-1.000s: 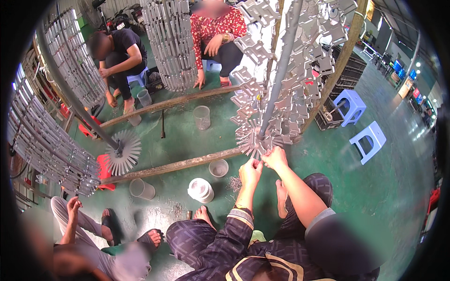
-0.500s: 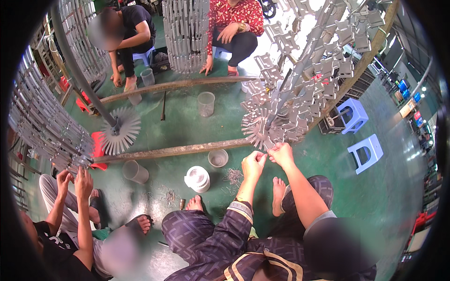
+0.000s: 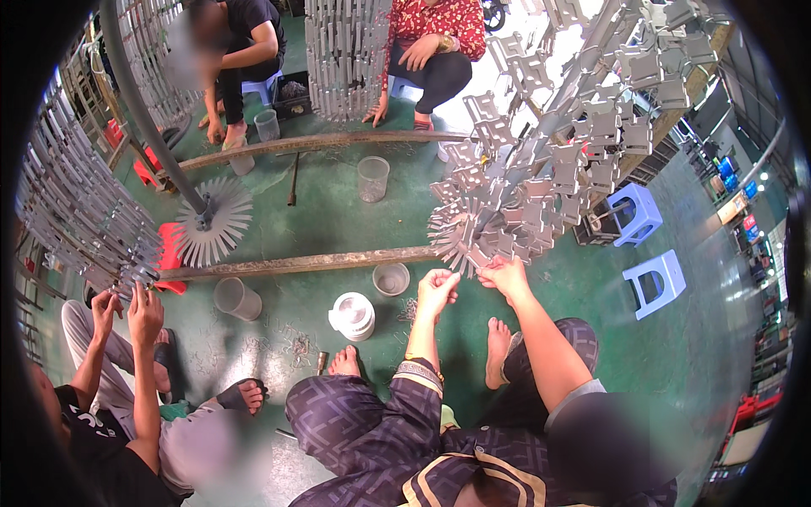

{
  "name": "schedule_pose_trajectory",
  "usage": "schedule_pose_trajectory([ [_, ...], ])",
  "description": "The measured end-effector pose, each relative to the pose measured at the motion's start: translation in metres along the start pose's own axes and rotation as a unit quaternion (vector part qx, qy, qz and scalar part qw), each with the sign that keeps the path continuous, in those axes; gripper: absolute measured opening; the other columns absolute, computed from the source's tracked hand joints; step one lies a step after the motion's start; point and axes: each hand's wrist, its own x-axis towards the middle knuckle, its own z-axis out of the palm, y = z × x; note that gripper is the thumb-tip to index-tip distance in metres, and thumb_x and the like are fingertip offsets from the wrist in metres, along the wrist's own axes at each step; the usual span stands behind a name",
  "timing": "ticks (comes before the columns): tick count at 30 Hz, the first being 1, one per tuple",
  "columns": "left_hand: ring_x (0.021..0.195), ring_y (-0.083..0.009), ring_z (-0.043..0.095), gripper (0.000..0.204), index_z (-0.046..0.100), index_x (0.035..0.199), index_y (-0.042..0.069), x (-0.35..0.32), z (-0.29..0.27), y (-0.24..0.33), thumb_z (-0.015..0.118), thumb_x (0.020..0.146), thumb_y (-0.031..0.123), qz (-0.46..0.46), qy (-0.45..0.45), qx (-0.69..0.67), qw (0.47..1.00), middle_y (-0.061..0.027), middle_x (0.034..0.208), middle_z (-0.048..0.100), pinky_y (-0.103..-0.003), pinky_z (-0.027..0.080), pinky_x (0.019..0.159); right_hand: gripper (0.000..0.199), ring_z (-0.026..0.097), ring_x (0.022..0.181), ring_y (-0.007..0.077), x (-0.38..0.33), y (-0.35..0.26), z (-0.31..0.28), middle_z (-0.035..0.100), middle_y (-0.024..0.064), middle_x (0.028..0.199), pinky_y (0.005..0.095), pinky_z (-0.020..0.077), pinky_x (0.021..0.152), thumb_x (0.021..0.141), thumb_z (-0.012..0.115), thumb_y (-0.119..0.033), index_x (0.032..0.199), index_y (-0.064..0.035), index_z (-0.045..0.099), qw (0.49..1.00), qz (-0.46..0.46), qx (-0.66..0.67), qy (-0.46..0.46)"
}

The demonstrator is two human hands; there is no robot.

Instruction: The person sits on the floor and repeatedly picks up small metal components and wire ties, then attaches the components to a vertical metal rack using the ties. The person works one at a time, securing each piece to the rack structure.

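A slanting rack pole [image 3: 583,63] is hung thickly with grey sheet-metal brackets [image 3: 604,127]; its lower end carries a round fan of thin metal fins [image 3: 456,235]. Just below this fan, my right hand [image 3: 504,277] pinches the edge of a low bracket. My left hand [image 3: 437,291] is beside it, slightly apart, with fingers curled in a pinch. Whatever those fingertips hold, if anything, is too small to make out. Loose bent wire pieces [image 3: 410,311] lie on the green floor near my left wrist.
A wooden beam [image 3: 338,260] crosses the floor ahead. Nearby stand a white lidded tub [image 3: 351,316], a bowl [image 3: 391,279] and a clear cup [image 3: 237,299]. Blue stools [image 3: 657,283] are at right. A co-worker's hands [image 3: 127,314] touch another hung rack at left; two people squat beyond.
My left hand has drawn back left, away from my right hand, which stays at the bracket. The whole view has shifted slightly.
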Motion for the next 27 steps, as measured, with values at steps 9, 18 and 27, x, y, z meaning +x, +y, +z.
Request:
schedule_pose_trajectory([
  [9,0.049,-0.007,0.05,0.027,0.065,0.072,0.005,0.024,-0.002,0.017,0.06,0.084,0.029,-0.015,-0.071,0.117,0.99,0.0012,0.059,0.055,-0.021,0.039,0.044,0.021,0.062,0.064,0.0171,0.011,0.013,0.007,0.061,0.0102,0.071,0.0275,0.0534,0.056,0.067,0.072,0.001,0.073,0.0015,0.051,0.999,-0.013,0.039,0.017],
  [18,0.045,-0.0075,0.047,0.029,0.065,0.069,0.003,0.031,0.011,0.023,0.06,0.082,0.028,-0.073,-0.128,0.162,0.976,0.0008,0.054,0.053,-0.022,0.035,0.041,0.023,0.06,0.058,0.0137,0.01,0.011,0.011,0.06,0.0076,0.067,0.0263,0.0492,0.048,0.063,0.072,0.0,0.072,0.0005,0.051,0.994,-0.02,-0.043,0.097],
  [27,0.044,-0.0074,0.045,0.022,0.064,0.067,0.003,0.035,0.022,0.022,0.062,0.079,0.02,-0.108,-0.144,0.127,0.975,0.0005,0.053,0.052,-0.021,0.031,0.04,0.022,0.06,0.056,0.016,0.011,0.015,0.0,0.057,0.0054,0.064,0.0269,0.0507,0.049,0.062,0.072,0.001,0.07,-0.0013,0.051,0.994,0.031,-0.023,0.107],
])
